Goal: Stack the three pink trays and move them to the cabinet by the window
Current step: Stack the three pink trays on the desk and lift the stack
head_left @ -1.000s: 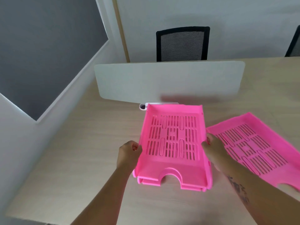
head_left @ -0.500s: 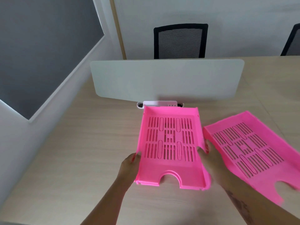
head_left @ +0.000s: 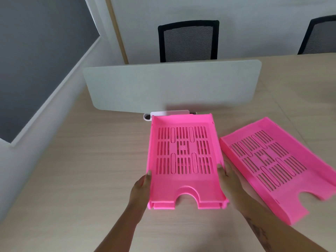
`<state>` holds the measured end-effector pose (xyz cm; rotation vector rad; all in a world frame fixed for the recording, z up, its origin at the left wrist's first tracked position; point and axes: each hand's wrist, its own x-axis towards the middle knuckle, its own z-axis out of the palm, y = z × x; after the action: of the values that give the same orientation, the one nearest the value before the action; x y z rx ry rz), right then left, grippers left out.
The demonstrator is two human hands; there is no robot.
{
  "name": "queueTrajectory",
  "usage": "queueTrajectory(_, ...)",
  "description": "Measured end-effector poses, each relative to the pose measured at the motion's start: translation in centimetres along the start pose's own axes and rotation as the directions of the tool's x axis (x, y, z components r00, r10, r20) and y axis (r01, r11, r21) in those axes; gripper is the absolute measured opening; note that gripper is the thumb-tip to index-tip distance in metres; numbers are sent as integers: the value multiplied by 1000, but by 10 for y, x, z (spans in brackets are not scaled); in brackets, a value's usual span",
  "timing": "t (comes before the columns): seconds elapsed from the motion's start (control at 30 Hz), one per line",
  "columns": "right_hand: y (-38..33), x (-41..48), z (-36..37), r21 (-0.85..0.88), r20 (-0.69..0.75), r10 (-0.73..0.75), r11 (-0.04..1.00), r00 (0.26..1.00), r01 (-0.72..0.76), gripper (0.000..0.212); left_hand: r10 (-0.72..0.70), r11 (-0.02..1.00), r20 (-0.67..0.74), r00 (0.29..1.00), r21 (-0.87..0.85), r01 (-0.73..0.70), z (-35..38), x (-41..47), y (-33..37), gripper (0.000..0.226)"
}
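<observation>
A stack of two slotted pink trays (head_left: 183, 160) sits on the wooden desk (head_left: 81, 170) in front of me, one nested on the other, cut-out front edge toward me. My left hand (head_left: 141, 190) grips the stack's left side wall and my right hand (head_left: 228, 180) grips its right side wall. A third pink tray (head_left: 276, 166) lies alone on the desk to the right, turned at an angle, its near left corner close to my right hand.
A white divider panel (head_left: 172, 86) stands across the desk behind the trays, with a small white holder (head_left: 169, 113) at its foot. Two black mesh chairs (head_left: 189, 40) stand beyond it. A grey wall panel (head_left: 36, 60) borders the desk's left side.
The upper tray has settled squarely onto the lower one. Both hands have slid toward me along the stack's sides.
</observation>
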<state>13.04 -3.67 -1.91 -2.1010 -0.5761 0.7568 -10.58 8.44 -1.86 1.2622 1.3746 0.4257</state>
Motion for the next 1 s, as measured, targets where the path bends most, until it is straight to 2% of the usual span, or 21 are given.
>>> queueTrajectory(0.13, 11, -9, -2, 41, 49, 122, 991, 991, -124, 28, 2, 1000, 26, 1000, 5, -3, -3, -5, -8, 47)
queueTrajectory(0.33, 26, -34, 1, 159, 20, 151, 975, 988, -152, 18, 44, 999, 7, 999, 16, -44, -3, -19, -17, 43)
queueTrajectory(0.5, 36, -46, 6, 193, 3, 145, 971, 989, -143, 33, 97, 985, -36, 995, 150, -90, 4, -27, -35, 26)
queueTrajectory(0.73, 33, -31, 15, 257, -25, 212, 946, 977, -199, 45, 20, 1000, -46, 999, 6, -20, 11, -20, -23, 28)
queueTrajectory(1.0, 27, -27, 33, 338, -34, 215, 921, 976, -191, 51, 20, 1000, -19, 1000, -24, -20, -2, 3, -5, 36)
